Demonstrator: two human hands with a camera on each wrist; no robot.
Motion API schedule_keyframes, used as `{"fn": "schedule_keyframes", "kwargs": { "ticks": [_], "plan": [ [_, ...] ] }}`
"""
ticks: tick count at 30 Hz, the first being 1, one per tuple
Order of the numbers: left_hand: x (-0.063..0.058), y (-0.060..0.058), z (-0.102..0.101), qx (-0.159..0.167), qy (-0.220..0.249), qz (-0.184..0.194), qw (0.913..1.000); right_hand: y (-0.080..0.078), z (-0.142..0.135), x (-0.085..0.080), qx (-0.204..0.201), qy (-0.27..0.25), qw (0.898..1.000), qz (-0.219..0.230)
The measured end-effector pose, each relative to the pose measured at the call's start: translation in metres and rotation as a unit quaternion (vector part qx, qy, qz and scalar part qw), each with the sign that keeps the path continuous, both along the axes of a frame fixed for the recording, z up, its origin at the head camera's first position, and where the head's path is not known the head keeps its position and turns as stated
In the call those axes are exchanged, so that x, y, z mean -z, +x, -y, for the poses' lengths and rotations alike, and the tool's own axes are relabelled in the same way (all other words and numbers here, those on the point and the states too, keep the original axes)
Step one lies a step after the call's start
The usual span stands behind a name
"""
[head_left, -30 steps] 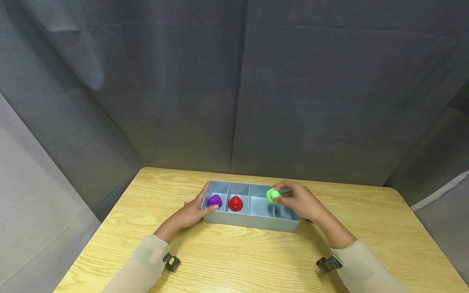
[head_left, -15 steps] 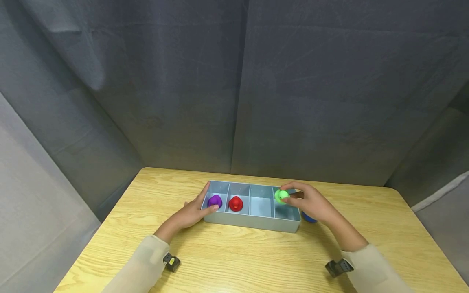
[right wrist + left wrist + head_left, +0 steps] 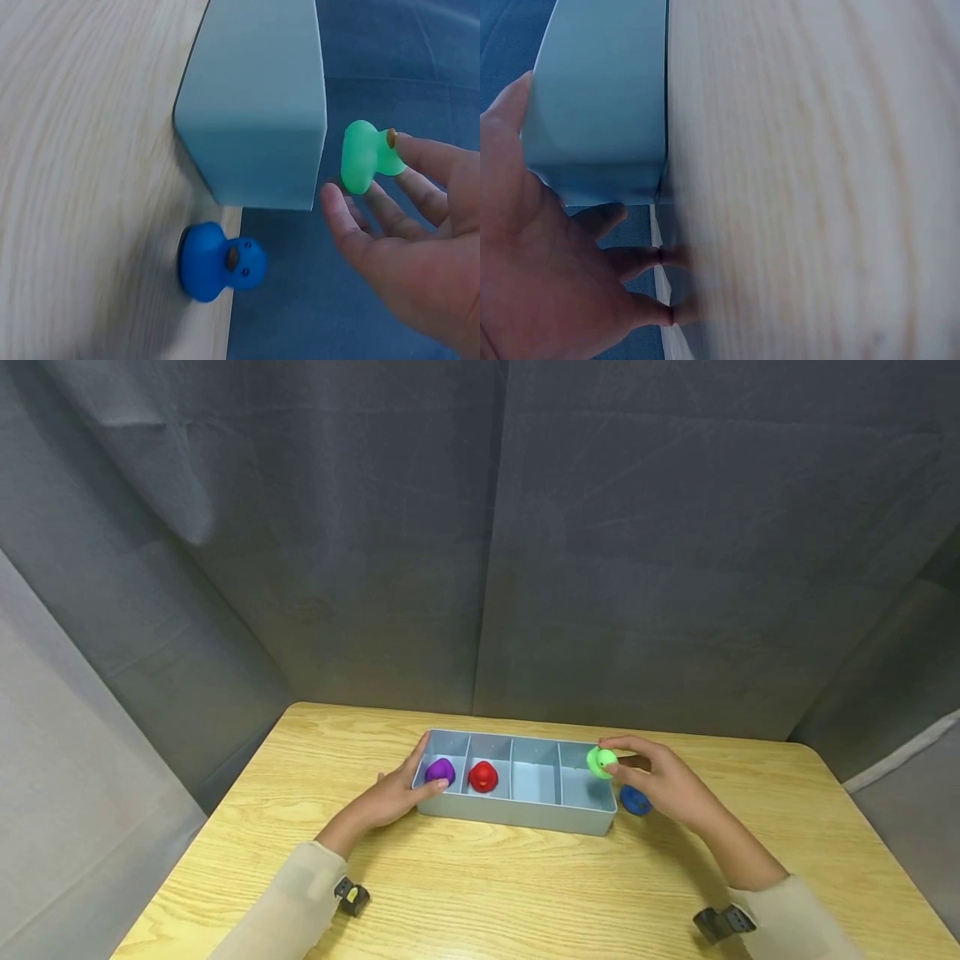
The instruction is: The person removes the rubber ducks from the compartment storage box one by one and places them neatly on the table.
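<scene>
A light blue-grey box (image 3: 510,811) with several compartments in a row stands on the table. My left hand (image 3: 393,795) holds its left end, thumb over the front rim and index finger at the back corner. A purple toy duck (image 3: 439,771) lies in the leftmost compartment, and a red toy duck (image 3: 483,777) in the one beside it. My right hand (image 3: 660,781) pinches a green rubber duck (image 3: 361,156) above the box's right end. Just right of the box a blue rubber duck (image 3: 202,262) sits upright on the table, partly below my right hand.
The wooden table (image 3: 480,893) extends in front of the box and to both sides. Dark grey curtain (image 3: 637,568) hangs close behind the table's back edge, with more fabric at both sides.
My right hand has carried the green duck rightward, from the divider before the last compartment to the box's right end. The blue duck has come into fuller view. My left hand stays put.
</scene>
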State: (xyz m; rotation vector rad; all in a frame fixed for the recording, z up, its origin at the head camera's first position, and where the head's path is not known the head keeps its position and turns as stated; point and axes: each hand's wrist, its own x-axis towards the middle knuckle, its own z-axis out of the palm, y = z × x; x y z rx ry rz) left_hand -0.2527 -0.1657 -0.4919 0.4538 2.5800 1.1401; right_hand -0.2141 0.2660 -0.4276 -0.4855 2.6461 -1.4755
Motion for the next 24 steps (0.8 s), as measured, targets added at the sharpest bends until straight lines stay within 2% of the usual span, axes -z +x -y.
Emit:
{"fn": "schedule_keyframes", "kwargs": {
  "ticks": [6, 14, 24],
  "plan": [
    [0.0, 0.0, 0.0, 0.0, -0.002, -0.002, 1.0, 0.005, -0.01, 0.0, 0.012, 0.026, 0.999, -0.017],
    [0.0, -0.001, 0.0, -0.002, 0.0, 0.0, 1.0, 0.011, -0.02, 0.002, 0.003, 0.017, 0.999, -0.03],
    [0.001, -0.002, 0.0, 0.0, 0.002, 0.001, 1.0, 0.017, -0.038, 0.01, 0.009, 0.035, 0.999, -0.035]
  ]
}}
